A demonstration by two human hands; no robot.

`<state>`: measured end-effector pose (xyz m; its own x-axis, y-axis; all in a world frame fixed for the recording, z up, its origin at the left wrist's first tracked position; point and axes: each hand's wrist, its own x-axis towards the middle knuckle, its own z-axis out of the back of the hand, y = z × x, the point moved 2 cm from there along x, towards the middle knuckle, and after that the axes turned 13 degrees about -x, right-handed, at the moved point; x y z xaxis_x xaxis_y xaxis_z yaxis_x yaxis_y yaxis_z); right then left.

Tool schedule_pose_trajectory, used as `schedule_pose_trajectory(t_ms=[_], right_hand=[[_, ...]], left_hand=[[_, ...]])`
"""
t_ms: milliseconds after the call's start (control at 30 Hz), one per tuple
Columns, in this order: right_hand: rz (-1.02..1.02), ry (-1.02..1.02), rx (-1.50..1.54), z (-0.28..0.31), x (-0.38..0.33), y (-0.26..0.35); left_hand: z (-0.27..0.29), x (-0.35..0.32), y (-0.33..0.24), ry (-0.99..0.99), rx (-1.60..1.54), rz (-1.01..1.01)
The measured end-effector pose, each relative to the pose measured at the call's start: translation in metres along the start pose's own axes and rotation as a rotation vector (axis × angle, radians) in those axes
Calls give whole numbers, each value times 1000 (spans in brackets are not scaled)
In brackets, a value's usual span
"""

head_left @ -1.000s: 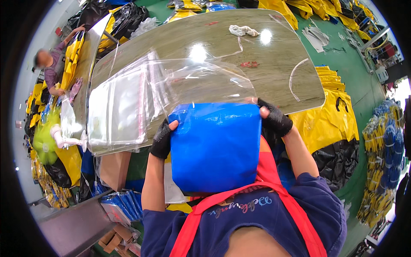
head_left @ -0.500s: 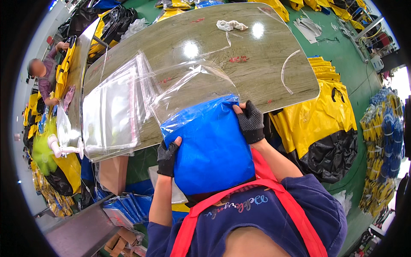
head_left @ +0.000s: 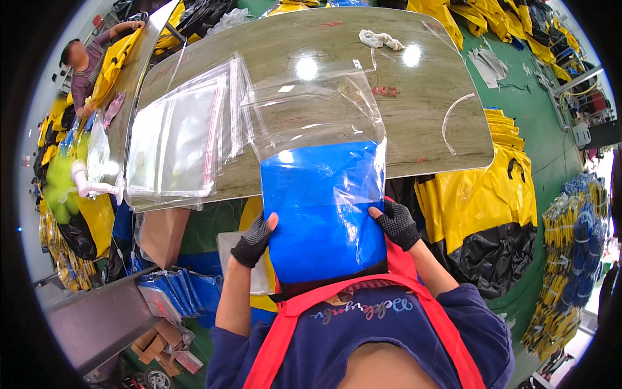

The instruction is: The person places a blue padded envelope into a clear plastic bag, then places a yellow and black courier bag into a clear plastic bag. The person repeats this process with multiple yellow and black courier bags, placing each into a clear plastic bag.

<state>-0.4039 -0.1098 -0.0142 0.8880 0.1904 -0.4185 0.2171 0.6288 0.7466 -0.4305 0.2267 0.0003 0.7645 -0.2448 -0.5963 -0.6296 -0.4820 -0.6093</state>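
A flat, glossy blue folded piece [head_left: 317, 243] with a black near edge lies against my front at the table's near edge. Its far part is inside a clear plastic bag [head_left: 317, 120], which stretches away over the tabletop. My left hand [head_left: 253, 241] grips the left side, bare thumb on top. At the right side, my right hand [head_left: 398, 225] holds the piece the same way, a little farther from me. Both wear dark dotted gloves with bare thumb tips. The fingers underneath are hidden.
A pile of clear plastic bags [head_left: 175, 142] lies on the wood-patterned table [head_left: 427, 123] at left. White crumpled plastic [head_left: 381, 40] sits at the far side. Yellow-and-black folded goods [head_left: 483, 201] are stacked at right. A small fan [head_left: 68, 175] and a co-worker [head_left: 87, 65] are at left.
My right hand has moved from the far right corner down to the right side. The blue piece lies flatter, with the clear bag smoother and covering more of it. The whole view has shifted slightly.
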Motion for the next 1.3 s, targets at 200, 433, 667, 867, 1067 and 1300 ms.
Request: schedule_pose_trajectory(t_ms=[200,433,667,867,1067,1300], right_hand=[[-10,248,-177,4,-33,-2],[121,-76,328,43,29,-3],[2,228,491,-11,-58,19],[17,337,373,2,-97,21],[-62,172,196,3,-87,2],[59,284,-303,27,-48,-28]], left_hand=[[3,-27,36,-252,576,-22],[3,-1,-16,162,-120,-107],[5,-31,34,-73,167,-212],[-5,-106,56,158,6,-78],[21,-49,92,-345,729,-310],[38,-24,62,179,314,-181]])
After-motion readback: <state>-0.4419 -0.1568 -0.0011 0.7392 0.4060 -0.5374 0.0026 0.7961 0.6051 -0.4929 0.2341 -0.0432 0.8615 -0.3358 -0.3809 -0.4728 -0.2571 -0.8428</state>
